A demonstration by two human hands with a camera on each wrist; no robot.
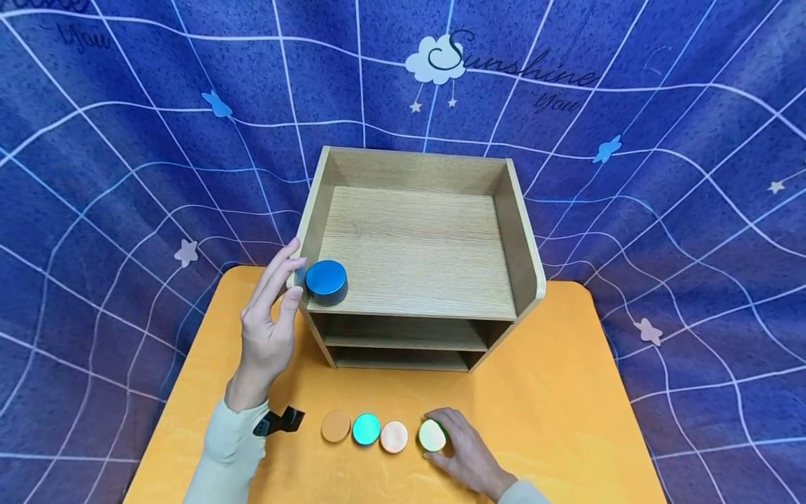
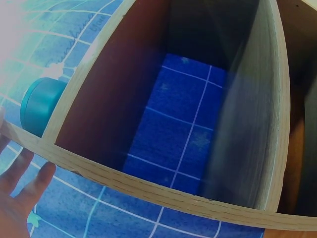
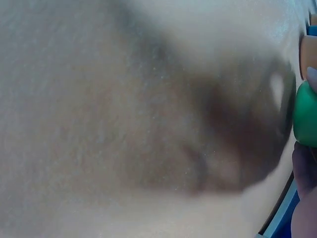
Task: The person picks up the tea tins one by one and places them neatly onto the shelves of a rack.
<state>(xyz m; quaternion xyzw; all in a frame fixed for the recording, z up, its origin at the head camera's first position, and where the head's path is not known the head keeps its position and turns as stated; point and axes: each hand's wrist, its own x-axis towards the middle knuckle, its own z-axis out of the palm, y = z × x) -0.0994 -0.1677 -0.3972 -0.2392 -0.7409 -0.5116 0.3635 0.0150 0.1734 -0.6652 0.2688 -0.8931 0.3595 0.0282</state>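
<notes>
In the head view my left hand (image 1: 269, 329) rests on the left side wall of a wooden shelf unit (image 1: 415, 252), fingers fairly straight along its edge. Just inside that wall, a blue round container (image 1: 327, 281) stands at the top board's front left corner. My right hand (image 1: 467, 451) pinches a green round container (image 1: 432, 435) with a pale top, on the orange table. The left wrist view shows my left hand (image 2: 20, 198) at the wooden edge near the blue container (image 2: 42, 106). The green container (image 3: 306, 115) is between fingers at the right wrist view's right edge.
To the left of my right hand, an orange-brown (image 1: 336, 426), a turquoise (image 1: 366, 429) and a pink round container (image 1: 394, 437) form a row on the orange table (image 1: 554, 392). Blue patterned cloth (image 1: 403, 91) hangs behind and beside the table. Two lower compartments (image 1: 403, 336) face the front.
</notes>
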